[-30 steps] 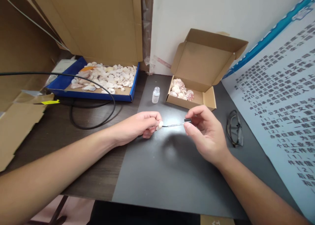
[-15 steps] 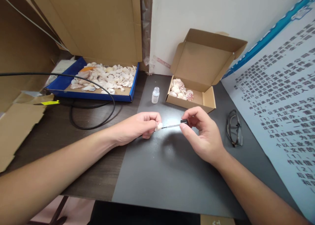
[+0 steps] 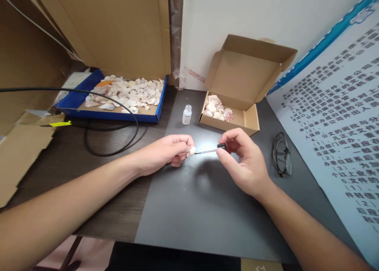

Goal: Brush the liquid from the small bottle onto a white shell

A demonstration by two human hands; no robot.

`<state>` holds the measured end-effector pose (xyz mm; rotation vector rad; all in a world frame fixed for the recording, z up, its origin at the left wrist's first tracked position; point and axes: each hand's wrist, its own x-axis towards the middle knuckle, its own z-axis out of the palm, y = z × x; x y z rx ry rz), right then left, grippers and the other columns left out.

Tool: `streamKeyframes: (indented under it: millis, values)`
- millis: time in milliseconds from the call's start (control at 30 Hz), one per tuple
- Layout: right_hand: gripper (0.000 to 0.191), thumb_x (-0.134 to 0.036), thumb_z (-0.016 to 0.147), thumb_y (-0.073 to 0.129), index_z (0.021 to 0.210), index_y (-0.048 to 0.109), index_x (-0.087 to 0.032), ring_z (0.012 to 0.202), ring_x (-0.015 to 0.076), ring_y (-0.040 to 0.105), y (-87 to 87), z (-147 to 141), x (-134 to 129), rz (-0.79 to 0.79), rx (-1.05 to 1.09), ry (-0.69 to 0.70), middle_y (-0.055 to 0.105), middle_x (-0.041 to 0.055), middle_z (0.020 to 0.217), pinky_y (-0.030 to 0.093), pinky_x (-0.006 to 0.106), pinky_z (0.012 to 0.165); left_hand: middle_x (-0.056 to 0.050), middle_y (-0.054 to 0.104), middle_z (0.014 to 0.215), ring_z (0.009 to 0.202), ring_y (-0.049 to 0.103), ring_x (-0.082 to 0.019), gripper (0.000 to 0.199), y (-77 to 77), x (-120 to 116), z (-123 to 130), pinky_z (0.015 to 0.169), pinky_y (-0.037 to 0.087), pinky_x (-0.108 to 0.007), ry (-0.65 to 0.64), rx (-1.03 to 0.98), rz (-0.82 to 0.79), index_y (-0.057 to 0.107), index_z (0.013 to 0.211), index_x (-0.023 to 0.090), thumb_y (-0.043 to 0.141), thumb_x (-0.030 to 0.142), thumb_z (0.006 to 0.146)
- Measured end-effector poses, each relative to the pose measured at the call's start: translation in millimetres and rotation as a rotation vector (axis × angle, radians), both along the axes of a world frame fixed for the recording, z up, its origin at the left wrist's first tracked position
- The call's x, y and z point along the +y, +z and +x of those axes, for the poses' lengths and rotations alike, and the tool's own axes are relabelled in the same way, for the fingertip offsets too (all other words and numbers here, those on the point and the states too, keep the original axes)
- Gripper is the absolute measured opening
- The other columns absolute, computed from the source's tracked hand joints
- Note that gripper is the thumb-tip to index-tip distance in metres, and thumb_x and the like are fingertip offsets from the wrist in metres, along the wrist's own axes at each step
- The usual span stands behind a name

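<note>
Over the table (image 3: 183, 211), the right hand (image 3: 247, 160) pinches the black cap (image 3: 221, 146) of a thin brush (image 3: 206, 151); the left hand (image 3: 167, 151) pinches a small white shell (image 3: 191, 152) at its tip, contact uncertain. Steady shell, light strokes would likely serve best. Beyond: an uncapped bottle (image 3: 187, 116), upright beside an open box (image 3: 252, 119).

Has left hand (image 3: 174, 150) and right hand (image 3: 244, 160) bare, likewise left forearm (image 3: 85, 192) and right forearm (image 3: 293, 215), slender and tapering. Below the near edge of the surface (image 3: 213, 223), apparently wears black clothing (image 3: 174, 257).
</note>
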<state>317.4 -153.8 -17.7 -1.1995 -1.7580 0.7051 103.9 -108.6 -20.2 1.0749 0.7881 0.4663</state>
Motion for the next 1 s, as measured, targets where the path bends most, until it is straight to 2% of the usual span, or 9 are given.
streamKeyframes:
  millis: [700, 1000]
  values:
    - [0.012, -0.016, 0.084, 0.059, 0.088, 0.05, -0.023, 0.059, 0.0099, 0.047, 0.3, -0.7, -0.5, 0.012, -0.006, 0.001, 0.048, -0.0055, 0.069, 0.042, 0.024, 0.056, 0.005, 0.04, 0.06, 0.054, 0.025, -0.007, 0.009, -0.2, -0.4, -0.1, 0.051, 0.018, -0.023, 0.0, -0.023, -0.01, 0.054, 0.073, 0.016, 0.059, 0.019, 0.08]
    - [0.012, -0.017, 0.084, 0.059, 0.089, 0.051, -0.023, 0.057, 0.0101, 0.047, 0.8, -0.2, -1.5, 0.018, 0.008, -0.012, 0.048, -0.0058, 0.068, 0.042, 0.024, 0.054, 0.004, 0.039, 0.061, 0.055, 0.026, -0.008, 0.018, 1.0, -0.2, 0.5, 0.051, 0.019, -0.023, 0.009, -0.033, -0.005, 0.052, 0.07, 0.015, 0.059, 0.025, 0.083]
